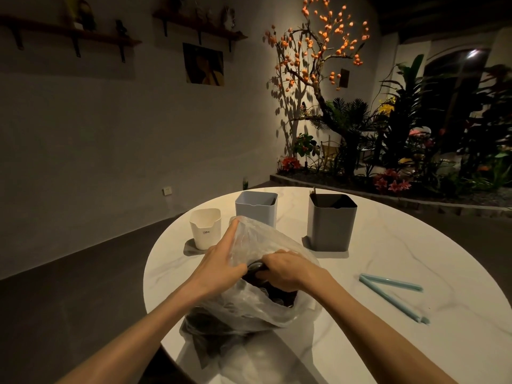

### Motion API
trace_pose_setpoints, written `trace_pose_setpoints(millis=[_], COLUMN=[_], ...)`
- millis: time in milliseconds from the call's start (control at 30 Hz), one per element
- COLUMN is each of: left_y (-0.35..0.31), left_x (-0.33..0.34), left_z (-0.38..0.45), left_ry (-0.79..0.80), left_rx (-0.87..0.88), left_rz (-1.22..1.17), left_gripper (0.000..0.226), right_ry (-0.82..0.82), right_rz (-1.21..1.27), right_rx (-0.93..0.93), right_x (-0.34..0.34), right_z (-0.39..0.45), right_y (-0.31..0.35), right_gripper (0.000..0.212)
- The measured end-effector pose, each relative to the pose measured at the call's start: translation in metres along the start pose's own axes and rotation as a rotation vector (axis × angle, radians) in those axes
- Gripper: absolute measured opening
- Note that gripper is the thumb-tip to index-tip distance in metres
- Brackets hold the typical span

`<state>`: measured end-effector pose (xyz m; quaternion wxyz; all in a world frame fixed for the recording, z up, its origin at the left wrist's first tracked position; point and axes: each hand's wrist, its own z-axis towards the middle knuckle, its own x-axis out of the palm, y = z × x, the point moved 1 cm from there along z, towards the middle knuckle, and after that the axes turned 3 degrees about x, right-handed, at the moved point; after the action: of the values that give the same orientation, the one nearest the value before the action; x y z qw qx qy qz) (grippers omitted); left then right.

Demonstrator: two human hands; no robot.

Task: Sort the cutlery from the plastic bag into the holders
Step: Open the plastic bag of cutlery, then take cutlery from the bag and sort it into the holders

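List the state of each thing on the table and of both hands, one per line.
plastic bag: mouth open, lying on table
left hand: fingers straight, holding bag's edge up
right hand: inside bag, curled round something dark
white holder: upright
blue holder: upright
grey holder: upright, one utensil inside
blue chopsticks: lying loose on table

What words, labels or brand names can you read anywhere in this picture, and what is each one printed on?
"CROW", as best it reads, in small dark letters low on the front of the short white plastic holder; the last letters are blurred, so the spelling is uncertain.
A smaller line beneath it is too tiny to read.
The pale blue square holder, the tall grey square holder and the clear plastic bag show no text.
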<state>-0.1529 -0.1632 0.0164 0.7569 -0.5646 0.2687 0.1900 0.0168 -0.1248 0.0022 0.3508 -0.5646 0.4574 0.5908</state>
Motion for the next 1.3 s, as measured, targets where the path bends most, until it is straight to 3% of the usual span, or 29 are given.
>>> trace_pose_setpoints(millis=[133, 333, 467, 533, 700, 800, 900, 967, 1067, 1133, 1233, 1300], left_y=[0.006, -0.015, -0.018, -0.019, -0.027, -0.033, -0.031, -0.035, -0.049, -0.059, -0.076, -0.086], left_x=[0.002, 0.010, 0.006, 0.008, 0.015, 0.018, 0.023, 0.028, 0.034, 0.039, 0.050, 0.056], left_z=[0.009, 0.018, 0.026, 0.037, 0.059, 0.061, 0.063, 0.062, 0.055, 0.051, 0.056, 0.066], left_ry=[-0.009, -0.029, -0.045, -0.076, -0.129, -0.139, -0.048, 0.093, 0.335, 0.402, 0.392, 0.296], left_rx=[0.002, 0.046, 0.013, -0.008, -0.134, -0.231, -0.225, -0.111, 0.075, 0.154, 0.134, 0.057], left_rz=[-0.006, -0.229, -0.335, -0.389, -0.607, -0.755, -0.876, -0.886, -0.735, -0.645, -0.784, -0.904], left_gripper=[0.099, 0.053, 0.068, 0.064, 0.029, 0.022, 0.022, 0.045, 0.067, 0.073, 0.086, 0.068], right_ry=[0.005, 0.021, -0.015, -0.029, -0.088, -0.108, -0.087, -0.102, -0.151, -0.205, -0.341, -0.427], right_rz=[0.043, 0.031, 0.081, 0.124, 0.442, 0.746, 1.020, 1.161, 1.337, 1.408, 1.220, 0.961], right_rx=[-0.008, 0.050, 0.118, 0.128, 0.147, 0.130, 0.089, 0.047, 0.031, 0.055, 0.066, 0.040], right_x=[-0.018, -0.052, -0.091, -0.104, -0.113, -0.108, -0.097, -0.085, -0.065, -0.052, -0.030, -0.015], right_z=[-0.006, -0.040, -0.073, -0.087, -0.116, -0.125, -0.125, -0.121, -0.108, -0.098, -0.080, -0.071], right_y=[-0.001, -0.020, -0.050, -0.066, -0.100, -0.119, -0.126, -0.123, -0.114, -0.105, -0.084, -0.068], right_gripper=[0.024, 0.029, 0.031, 0.028, 0.027, 0.033, 0.038, 0.038, 0.033, 0.034, 0.033, 0.023])
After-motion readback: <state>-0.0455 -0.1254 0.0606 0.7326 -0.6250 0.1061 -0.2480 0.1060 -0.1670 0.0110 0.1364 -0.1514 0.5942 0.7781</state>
